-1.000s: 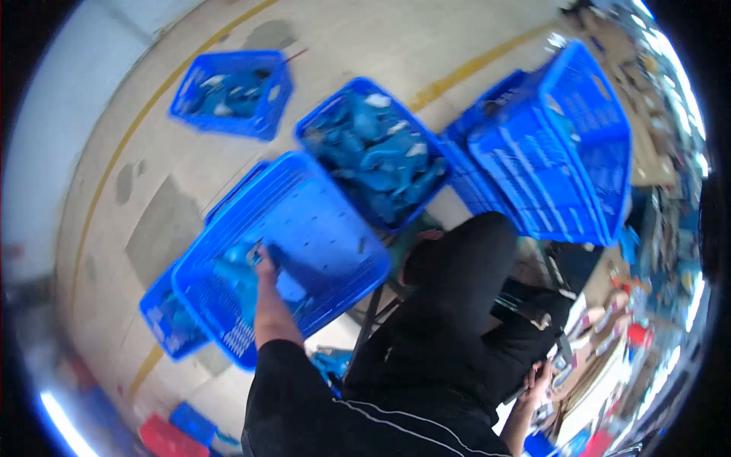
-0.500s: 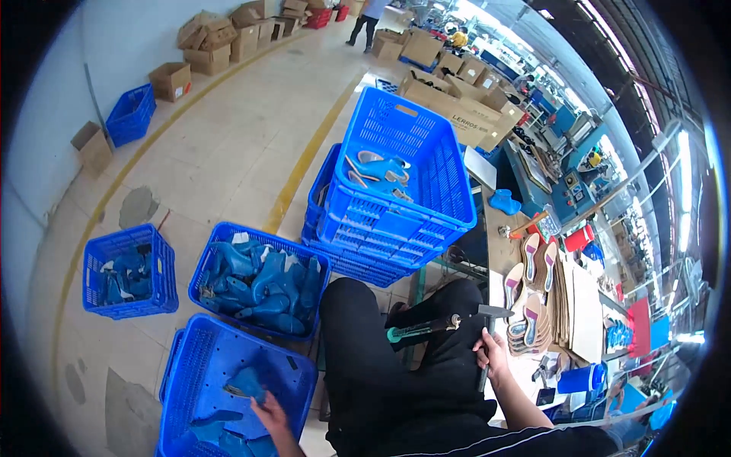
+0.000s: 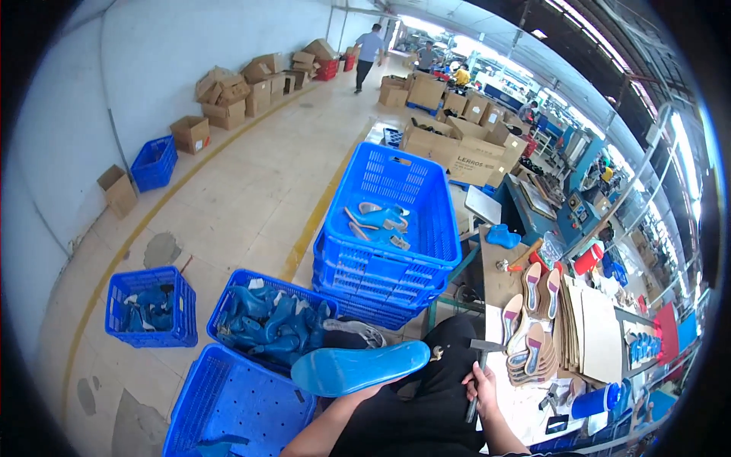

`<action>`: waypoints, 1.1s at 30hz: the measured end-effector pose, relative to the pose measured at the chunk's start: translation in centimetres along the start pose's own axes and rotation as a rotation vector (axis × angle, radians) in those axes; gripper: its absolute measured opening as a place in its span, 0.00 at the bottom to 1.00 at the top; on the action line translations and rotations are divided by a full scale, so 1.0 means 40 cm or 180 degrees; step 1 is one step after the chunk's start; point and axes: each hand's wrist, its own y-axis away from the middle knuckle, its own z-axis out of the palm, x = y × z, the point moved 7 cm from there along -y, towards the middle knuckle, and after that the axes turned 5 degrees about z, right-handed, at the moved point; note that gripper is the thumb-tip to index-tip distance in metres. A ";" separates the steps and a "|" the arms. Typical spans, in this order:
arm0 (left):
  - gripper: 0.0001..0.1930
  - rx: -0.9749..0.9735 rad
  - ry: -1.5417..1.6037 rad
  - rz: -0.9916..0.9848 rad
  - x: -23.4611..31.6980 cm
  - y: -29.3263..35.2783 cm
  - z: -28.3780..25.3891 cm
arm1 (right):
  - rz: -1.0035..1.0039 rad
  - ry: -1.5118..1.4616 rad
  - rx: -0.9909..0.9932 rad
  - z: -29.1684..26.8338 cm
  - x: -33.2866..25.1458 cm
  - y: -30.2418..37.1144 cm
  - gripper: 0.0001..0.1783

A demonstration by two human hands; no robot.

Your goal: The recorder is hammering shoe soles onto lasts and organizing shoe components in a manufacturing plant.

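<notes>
A blue shoe last [image 3: 362,369] lies over my lap with its long smooth face upward. My left hand [image 3: 368,394] grips it from beneath, and the last hides most of the fingers. Closed round the handle of a hammer [image 3: 483,346], my right hand [image 3: 481,387] rests by my right thigh, with the metal head pointing away from me. Below and left of the held last stands a blue crate [image 3: 251,381] with a few lasts at its near end. Another crate [image 3: 215,329] beyond it is heaped with blue lasts.
Stacked blue crates [image 3: 388,263] rise ahead, the top one holding several lasts. To the right, a workbench [image 3: 499,266] carries insoles [image 3: 512,316], board sheets [image 3: 590,327] and a blue jug [image 3: 595,401]. Cardboard boxes [image 3: 225,114] line the wall; a person [image 3: 368,57] walks in the aisle.
My left hand has lifted a shoe last out of the near-left crate and brought it over my lap. The hammer stays in my right hand. The view has tilted up.
</notes>
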 end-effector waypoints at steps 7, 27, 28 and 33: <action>0.35 -0.0066 -0.0760 0.0375 -0.158 -0.084 0.140 | -0.0123 -0.0220 0.0080 -0.083 0.011 0.011 0.19; 0.33 -0.0290 -0.0499 -0.0430 0.061 -0.210 0.198 | -0.0028 -0.0823 -0.0181 -0.213 0.080 -0.053 0.20; 0.33 -0.0279 -0.0542 -0.0428 0.038 -0.209 0.179 | -0.0017 -0.0867 -0.0212 -0.207 0.071 -0.051 0.20; 0.28 -0.0127 -0.0833 -0.0469 0.164 -0.264 0.221 | -0.0004 -0.0758 -0.0110 -0.207 0.046 -0.023 0.19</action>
